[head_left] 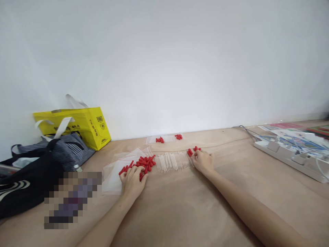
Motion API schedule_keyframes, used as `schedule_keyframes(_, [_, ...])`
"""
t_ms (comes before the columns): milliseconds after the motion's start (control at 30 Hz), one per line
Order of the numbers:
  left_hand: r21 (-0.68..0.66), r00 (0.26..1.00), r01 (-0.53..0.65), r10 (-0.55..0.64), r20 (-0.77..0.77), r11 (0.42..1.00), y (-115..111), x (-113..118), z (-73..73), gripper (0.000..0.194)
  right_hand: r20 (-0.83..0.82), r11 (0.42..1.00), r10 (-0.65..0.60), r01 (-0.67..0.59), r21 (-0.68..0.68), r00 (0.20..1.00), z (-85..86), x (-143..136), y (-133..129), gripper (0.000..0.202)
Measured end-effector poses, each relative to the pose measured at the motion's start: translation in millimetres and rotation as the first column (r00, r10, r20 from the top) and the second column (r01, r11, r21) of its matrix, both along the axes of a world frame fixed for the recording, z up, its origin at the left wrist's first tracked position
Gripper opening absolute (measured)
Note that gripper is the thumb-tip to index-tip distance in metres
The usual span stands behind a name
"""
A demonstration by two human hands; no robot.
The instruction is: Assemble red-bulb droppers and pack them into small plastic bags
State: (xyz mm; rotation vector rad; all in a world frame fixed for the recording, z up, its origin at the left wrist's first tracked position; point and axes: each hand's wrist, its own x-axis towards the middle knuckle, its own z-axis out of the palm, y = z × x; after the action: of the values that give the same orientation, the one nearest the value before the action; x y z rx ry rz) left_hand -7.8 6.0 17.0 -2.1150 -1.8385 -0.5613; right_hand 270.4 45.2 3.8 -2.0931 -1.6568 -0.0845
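Note:
My left hand point(133, 179) rests with its fingers spread on a loose pile of small red peg-like pieces point(147, 162), which partly lies on clear zip bags point(113, 180). On the far side of the row of thin whitish sticks point(172, 161), my right hand point(203, 160) has its fingers bent together at a small group of red pieces point(190, 152). Its fingertips are closed against these pieces, though they partly hide the grip. The sticks lie side by side on the table between my two hands.
Near the wall lies a clear bag point(168, 139) with two red clusters. A yellow bag point(99, 128), a striped bag point(74, 151) and a black bag point(28, 188) stand left. A white power strip point(290, 161) and printed sheets point(298, 141) lie right, with a cable point(248, 130) behind.

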Motion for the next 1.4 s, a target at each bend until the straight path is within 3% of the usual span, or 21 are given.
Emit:
schedule_keyframes(233, [0.000,0.999,-0.027,0.027,0.018,1.000,4,1,-0.3,0.015,-0.002,0.993,-0.019,0.019,-0.113,1.000,2.6,-21,9,0.025])
schedule_keyframes(500, [0.035,0.998,-0.054,0.052,0.036,0.998,5,2,-1.1,0.015,-0.020,0.988,-0.039,0.035,-0.150,0.999,2.6,-24,19,0.025])
schedule_keyframes(700, [0.150,0.994,-0.057,0.042,0.100,0.987,1,2,4.0,0.012,-0.037,0.992,-0.027,0.022,-0.127,0.999,2.6,-24,19,0.025])
schedule_keyframes(800, [0.199,0.981,0.088,-0.119,0.150,0.976,-10,7,7.6,0.012,-0.046,0.996,0.005,-0.009,-0.091,0.999,7.3,-23,16,0.023])
schedule_keyframes(933, [0.028,0.883,0.425,-0.422,0.205,0.905,-26,20,7.1,0.010,-0.064,0.990,0.142,-0.143,0.002,0.988,7.7,-14,2,0.021])
schedule_keyframes(1000, [-0.067,0.852,0.492,-0.465,0.240,0.868,-32,26,5.0,0.009,-0.105,0.948,0.306,-0.292,0.129,0.946,1.9,-8,-12,0.018])
schedule_keyframes(1067, [-0.118,0.836,0.517,-0.470,0.284,0.848,-36,30,2.9,0.010,-0.151,0.849,0.505,-0.457,0.267,0.850,-5.7,-1,-30,0.015])
schedule_keyframes(1133, [-0.129,0.812,0.542,-0.478,0.335,0.830,-38,31,1.2,0.019,-0.178,0.770,0.625,-0.564,0.297,0.760,-11.4,3,-48,0.016])
schedule_keyframes(1233, [-0.143,0.779,0.578,-0.492,0.389,0.803,-38,33,-1.0,0.020,-0.206,0.712,0.701,-0.653,0.258,0.683,-13.0,1,-69,0.020])
schedule_keyframes(1400, [-0.135,0.775,0.561,-0.461,0.433,0.817,-38,41,-4.2,0.017,-0.213,0.707,0.707,-0.679,0.196,0.675,-7.9,-15,-83,0.021])
